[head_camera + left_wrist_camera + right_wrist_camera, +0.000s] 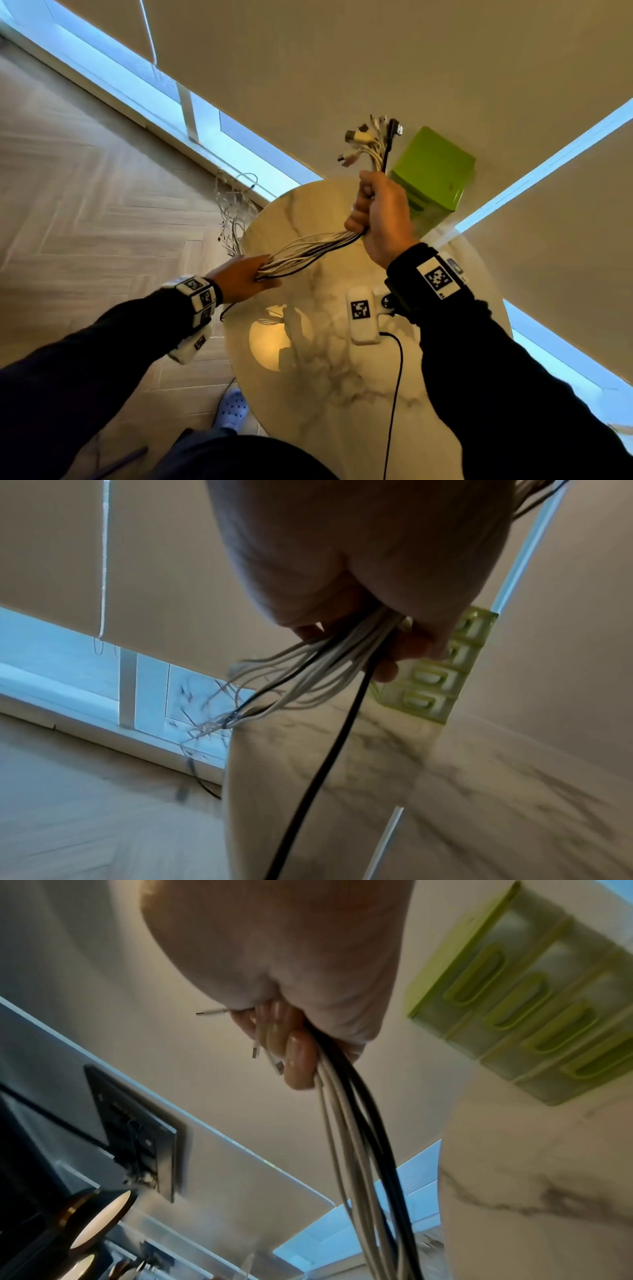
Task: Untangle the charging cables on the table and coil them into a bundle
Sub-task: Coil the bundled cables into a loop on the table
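White and black cables (308, 251) gripped between both hands, right (380, 219) fisted; left (239, 279) curled.

Green drawer unit (433, 168) at far edge of round marble surface (308, 394). Beige roller blinds (376, 68) behind, herringbone floor (85, 205) left, blue clog (233, 407) below.

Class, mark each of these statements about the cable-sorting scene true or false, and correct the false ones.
1. The right hand grips the cables just below their plugs. True.
2. All the cables are white. False: at least one is black.
3. The cables' far ends hang past the table edge towards the floor. True.
4. The green drawer box lies on the floor. False: it stands on the table.
5. The left hand is off the cables. False: the strands run through it.
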`<state>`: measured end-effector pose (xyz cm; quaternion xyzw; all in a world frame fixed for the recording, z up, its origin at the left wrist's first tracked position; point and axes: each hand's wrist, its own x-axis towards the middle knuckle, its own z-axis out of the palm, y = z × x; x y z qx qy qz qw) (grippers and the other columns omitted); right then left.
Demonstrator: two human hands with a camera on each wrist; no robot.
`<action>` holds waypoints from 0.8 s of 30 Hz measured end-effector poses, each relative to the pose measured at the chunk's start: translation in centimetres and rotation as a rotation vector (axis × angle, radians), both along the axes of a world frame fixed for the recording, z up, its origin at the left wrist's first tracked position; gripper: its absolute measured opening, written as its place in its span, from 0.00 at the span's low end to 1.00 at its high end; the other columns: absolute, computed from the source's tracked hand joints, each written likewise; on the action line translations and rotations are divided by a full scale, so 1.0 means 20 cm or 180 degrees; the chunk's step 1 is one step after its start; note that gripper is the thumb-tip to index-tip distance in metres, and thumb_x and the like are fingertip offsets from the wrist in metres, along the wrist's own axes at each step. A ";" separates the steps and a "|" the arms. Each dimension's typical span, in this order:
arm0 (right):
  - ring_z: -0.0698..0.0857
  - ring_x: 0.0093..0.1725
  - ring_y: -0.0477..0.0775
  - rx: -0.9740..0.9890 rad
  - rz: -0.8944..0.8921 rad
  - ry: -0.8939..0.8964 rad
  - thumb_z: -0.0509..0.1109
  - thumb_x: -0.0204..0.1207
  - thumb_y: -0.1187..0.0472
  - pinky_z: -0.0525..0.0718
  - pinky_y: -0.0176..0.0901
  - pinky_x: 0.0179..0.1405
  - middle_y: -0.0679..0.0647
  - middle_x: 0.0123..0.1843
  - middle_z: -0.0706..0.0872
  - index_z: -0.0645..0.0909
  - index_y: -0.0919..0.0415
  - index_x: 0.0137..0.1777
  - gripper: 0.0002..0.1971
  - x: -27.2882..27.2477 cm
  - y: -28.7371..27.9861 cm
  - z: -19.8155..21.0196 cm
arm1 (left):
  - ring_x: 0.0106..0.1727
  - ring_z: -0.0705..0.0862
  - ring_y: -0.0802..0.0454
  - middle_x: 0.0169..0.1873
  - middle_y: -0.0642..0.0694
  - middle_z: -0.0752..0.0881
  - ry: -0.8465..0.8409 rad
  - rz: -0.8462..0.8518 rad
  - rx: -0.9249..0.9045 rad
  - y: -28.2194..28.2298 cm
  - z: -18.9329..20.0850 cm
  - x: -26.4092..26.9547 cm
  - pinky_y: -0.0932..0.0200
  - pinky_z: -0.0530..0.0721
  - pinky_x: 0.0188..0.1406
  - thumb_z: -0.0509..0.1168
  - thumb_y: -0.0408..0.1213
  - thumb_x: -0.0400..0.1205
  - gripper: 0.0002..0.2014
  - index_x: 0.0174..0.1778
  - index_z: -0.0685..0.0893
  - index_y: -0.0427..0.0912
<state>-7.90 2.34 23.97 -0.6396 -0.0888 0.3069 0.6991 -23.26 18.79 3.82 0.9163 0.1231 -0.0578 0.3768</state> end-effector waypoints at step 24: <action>0.50 0.22 0.49 0.0066 -0.0112 -0.0068 0.59 0.83 0.61 0.53 0.37 0.22 0.50 0.25 0.53 0.57 0.49 0.29 0.21 0.00 0.00 0.03 | 0.61 0.82 0.57 0.60 0.59 0.82 0.0362 -0.0410 0.0087 0.24 0.00 -0.05 0.54 0.80 0.63 0.80 0.62 0.68 0.35 0.67 0.73 0.63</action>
